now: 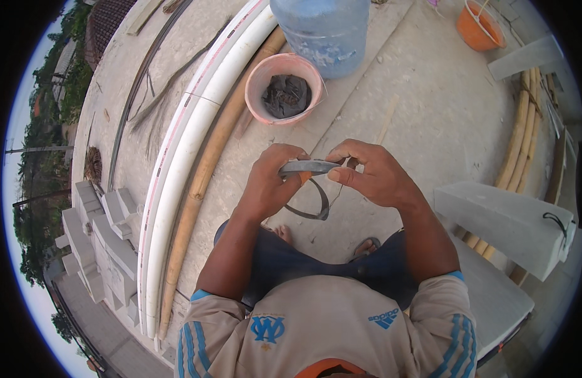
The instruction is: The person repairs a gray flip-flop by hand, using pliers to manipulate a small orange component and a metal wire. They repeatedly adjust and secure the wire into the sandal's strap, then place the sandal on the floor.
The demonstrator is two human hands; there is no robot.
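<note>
In front of my knees, my left hand [272, 176] and my right hand [373, 173] are both closed on a grey, flat, curved strip [310, 166], one at each end. A dark loop of strap [316, 215] hangs below it, and I cannot tell whether it is part of the same piece. A small orange patch shows beside my left thumb; what it belongs to is unclear. Between my right thumb and fingertips is a thin, dark wire-like end that runs downward. My fingers hide parts of the strip.
Beyond my hands stand a pinkish bucket [254, 94] with black plastic inside and a large blue water jug [325, 38]. White pipes [171, 170] and a bamboo pole [199, 183] run along the left. Concrete blocks [505, 220], bamboo poles [521, 142] and an orange bucket [473, 34] are at right.
</note>
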